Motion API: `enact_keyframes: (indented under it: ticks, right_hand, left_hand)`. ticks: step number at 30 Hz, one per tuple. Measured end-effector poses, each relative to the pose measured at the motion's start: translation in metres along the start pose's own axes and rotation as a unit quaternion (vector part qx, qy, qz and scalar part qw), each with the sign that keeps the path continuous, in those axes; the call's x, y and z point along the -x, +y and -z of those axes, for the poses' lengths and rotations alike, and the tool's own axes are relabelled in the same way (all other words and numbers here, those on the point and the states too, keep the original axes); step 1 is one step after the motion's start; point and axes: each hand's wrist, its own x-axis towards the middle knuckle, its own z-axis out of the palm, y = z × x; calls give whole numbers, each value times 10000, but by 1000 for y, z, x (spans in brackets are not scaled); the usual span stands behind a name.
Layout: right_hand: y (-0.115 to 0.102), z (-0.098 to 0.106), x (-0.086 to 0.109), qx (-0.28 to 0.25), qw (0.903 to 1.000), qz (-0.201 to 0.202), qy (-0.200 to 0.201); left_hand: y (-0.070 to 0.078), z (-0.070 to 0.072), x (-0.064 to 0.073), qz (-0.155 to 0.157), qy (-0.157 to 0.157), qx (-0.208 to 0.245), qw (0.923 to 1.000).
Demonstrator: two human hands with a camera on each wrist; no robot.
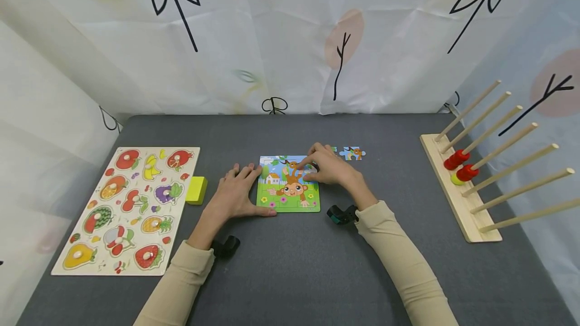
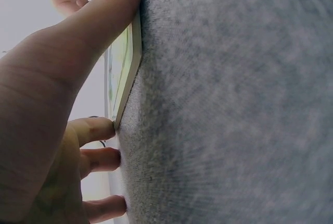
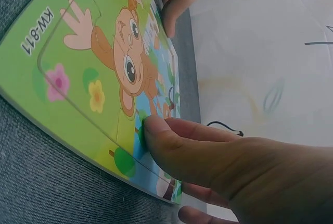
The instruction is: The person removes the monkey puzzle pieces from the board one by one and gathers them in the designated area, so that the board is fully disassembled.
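Note:
A monkey jigsaw puzzle (image 1: 290, 192) in a flat tray lies in front of me. My left hand (image 1: 235, 192) is spread beside it, index fingertip at its left edge and thumb along the near left corner. In the left wrist view, the fingertips (image 2: 101, 159) rest on the tabletop by the board's edge (image 2: 136, 47). Over the puzzle's upper right, my right hand (image 1: 331, 167) pinches a puzzle piece low at the surface, thumb and index finger bent toward each other. The right wrist view shows the thumb (image 3: 164, 138) on a green-and-blue part, the piece mostly hidden.
Loose jigsaw pieces (image 1: 352, 153) lie behind the right hand. On the left are a fruit peg board (image 1: 101, 192) and a yellow block (image 1: 196, 190). A wooden rack (image 1: 462, 205) with upright pegs and red and yellow beads (image 1: 466, 172) stands on the right.

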Motion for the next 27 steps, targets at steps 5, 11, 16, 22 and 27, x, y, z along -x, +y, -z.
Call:
enact_keyframes:
  ticks: [5,11,16,22,27]
  right_hand:
    - [0,0,0,-58,10000,45,22]
    - [0,0,-1,20,9999,112,7]
    - [-1,-1,-2,45,9998,189,11]
    - [-3,-2,-3,55,9999,121,4]
    - [-5,-3,-2,23,10000,9,-38]
  left_hand:
    - [0,1,0,-22,4,-12,10000]
    - [0,1,0,-18,-4,-15,10000]
    - [0,1,0,-16,-13,-7,10000]
    - [-1,0,0,-44,43,-6,10000]
    - [-1,0,0,-47,51,-14,10000]
